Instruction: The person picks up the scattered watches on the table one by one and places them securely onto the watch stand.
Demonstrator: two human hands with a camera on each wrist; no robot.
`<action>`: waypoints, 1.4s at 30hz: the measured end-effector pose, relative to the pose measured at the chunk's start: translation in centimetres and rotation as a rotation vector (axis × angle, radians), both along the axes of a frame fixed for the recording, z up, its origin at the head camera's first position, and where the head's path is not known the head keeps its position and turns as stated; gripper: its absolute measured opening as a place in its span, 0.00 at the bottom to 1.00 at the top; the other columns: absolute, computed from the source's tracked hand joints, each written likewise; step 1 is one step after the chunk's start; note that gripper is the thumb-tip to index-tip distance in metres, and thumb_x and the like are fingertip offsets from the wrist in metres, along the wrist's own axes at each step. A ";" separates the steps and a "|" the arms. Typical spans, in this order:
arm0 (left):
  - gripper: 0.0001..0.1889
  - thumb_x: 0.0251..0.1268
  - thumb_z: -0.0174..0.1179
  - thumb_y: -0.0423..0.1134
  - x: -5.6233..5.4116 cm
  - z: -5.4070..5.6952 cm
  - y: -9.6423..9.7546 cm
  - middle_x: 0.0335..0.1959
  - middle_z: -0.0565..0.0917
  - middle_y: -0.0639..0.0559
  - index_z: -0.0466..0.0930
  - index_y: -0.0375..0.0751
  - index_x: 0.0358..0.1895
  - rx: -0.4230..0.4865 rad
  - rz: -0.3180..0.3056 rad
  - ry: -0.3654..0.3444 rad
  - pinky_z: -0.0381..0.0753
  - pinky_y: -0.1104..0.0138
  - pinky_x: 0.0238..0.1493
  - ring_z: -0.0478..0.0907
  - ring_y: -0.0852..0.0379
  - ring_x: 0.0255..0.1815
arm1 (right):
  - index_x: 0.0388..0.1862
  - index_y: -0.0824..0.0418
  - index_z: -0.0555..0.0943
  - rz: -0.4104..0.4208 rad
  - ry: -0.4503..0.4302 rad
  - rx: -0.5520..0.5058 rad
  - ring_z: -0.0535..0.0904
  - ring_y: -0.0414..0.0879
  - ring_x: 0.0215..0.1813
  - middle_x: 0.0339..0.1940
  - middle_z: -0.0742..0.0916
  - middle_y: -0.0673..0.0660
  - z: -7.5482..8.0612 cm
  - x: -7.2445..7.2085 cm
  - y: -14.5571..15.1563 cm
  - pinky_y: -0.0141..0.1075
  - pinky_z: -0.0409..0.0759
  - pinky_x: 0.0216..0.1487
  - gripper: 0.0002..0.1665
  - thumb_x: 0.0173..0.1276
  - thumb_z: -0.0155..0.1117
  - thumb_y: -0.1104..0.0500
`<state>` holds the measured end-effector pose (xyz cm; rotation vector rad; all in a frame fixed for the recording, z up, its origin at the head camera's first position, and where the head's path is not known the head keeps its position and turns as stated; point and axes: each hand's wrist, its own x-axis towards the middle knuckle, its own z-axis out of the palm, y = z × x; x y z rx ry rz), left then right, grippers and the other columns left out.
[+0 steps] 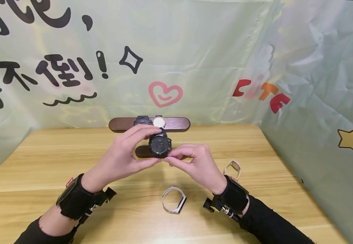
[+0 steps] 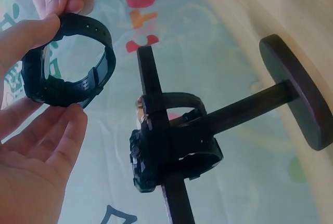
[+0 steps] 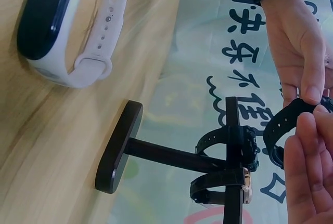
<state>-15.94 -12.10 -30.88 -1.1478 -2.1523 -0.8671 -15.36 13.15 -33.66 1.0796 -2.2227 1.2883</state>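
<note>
Over the table, in front of the watch stand (image 1: pixel 178 124), both hands hold a black digital watch (image 1: pixel 159 145), dial facing the head camera. My left hand (image 1: pixel 118 154) grips it between fingers on top and thumb below. The thumb and fingers of my right hand (image 1: pixel 196 162) pinch its lower edge from the right. Its black strap (image 2: pixel 88 25) forms a closed loop in the left wrist view. Another black watch (image 1: pixel 141 120) and a light-dialled watch (image 1: pixel 159 121) hang side by side on the stand's bar.
The stand's oval base (image 3: pixel 118 148) rests on the wooden table (image 1: pixel 51 162) near its back edge. A white fitness band (image 1: pixel 181 205) lies in front of the hands. Beside the right wrist is a pale-strapped watch (image 1: pixel 235 165). Printed cloth (image 1: pixel 207 61) hangs behind.
</note>
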 end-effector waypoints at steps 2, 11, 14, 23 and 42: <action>0.39 0.47 0.87 0.35 -0.1 0.1 -0.2 0.64 0.85 0.47 0.81 0.41 0.67 -0.005 0.006 0.001 0.79 0.66 0.74 0.83 0.48 0.66 | 0.41 0.57 0.94 0.003 -0.014 0.004 0.89 0.34 0.36 0.36 0.95 0.50 0.1 0.0 0.0 0.30 0.91 0.41 0.03 0.69 0.78 0.61; 0.40 0.45 0.87 0.34 -0.4 1.6 -2.3 0.63 0.86 0.47 0.82 0.41 0.67 -0.011 0.061 0.041 0.87 0.70 0.59 0.85 0.51 0.60 | 0.47 0.56 0.94 -0.077 -0.039 0.012 0.91 0.37 0.40 0.41 0.95 0.49 0.6 -0.9 0.6 0.32 0.91 0.44 0.09 0.69 0.78 0.62; 0.40 0.44 0.87 0.31 -0.4 2.4 -3.1 0.62 0.87 0.47 0.82 0.40 0.66 -0.005 0.072 0.054 0.86 0.74 0.60 0.87 0.51 0.58 | 0.48 0.57 0.94 -0.141 -0.030 0.012 0.91 0.40 0.40 0.41 0.95 0.50 0.7 -1.5 1.0 0.32 0.91 0.45 0.09 0.69 0.78 0.62; 0.42 0.43 0.87 0.31 -0.1 3.7 -5.5 0.61 0.88 0.48 0.82 0.42 0.68 -0.030 0.176 0.055 0.76 0.86 0.55 0.86 0.59 0.46 | 0.50 0.58 0.94 -0.302 -0.036 -0.003 0.93 0.45 0.39 0.39 0.95 0.52 0.7 -3.3 2.4 0.35 0.92 0.47 0.12 0.68 0.80 0.62; 0.44 0.40 0.87 0.28 -0.8 3.0 -11.0 0.63 0.87 0.48 0.81 0.42 0.69 -0.073 0.304 0.044 0.71 0.89 0.64 0.82 0.58 0.63 | 0.63 0.65 0.87 -0.422 -0.104 0.075 0.90 0.55 0.52 0.51 0.89 0.62 0.0 -6.2 3.2 0.47 0.90 0.62 0.24 0.70 0.78 0.60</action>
